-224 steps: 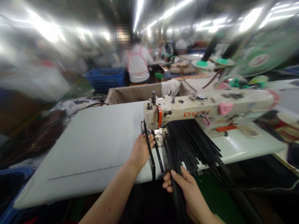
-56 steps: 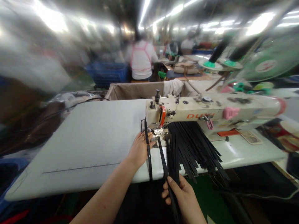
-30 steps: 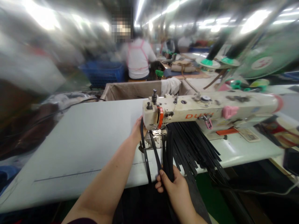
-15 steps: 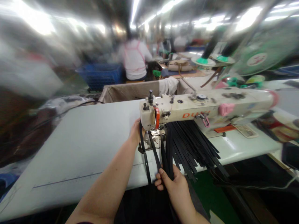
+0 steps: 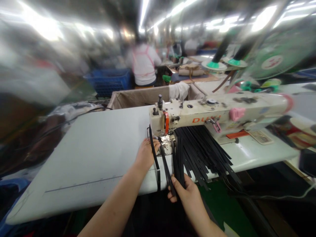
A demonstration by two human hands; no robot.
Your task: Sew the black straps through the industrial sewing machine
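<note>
My left hand rests on the white table just left of the needle of the cream sewing machine, fingers pinched on a black strap that runs from the machine head over the table edge. My right hand is at the front edge of the table, closed round a second black strap that leads up to the needle plate. A thick bundle of black straps lies under the machine arm and hangs off the edge.
A beige cloth-lined bin stands behind the table. A person in a white top with pink apron straps works at the back beside a blue crate. A green fan and thread stands sit at the right.
My left hand has come back from beside the machine head toward me and now pinches the strap in front of the needle. My right hand stays at the table edge on its strap.
</note>
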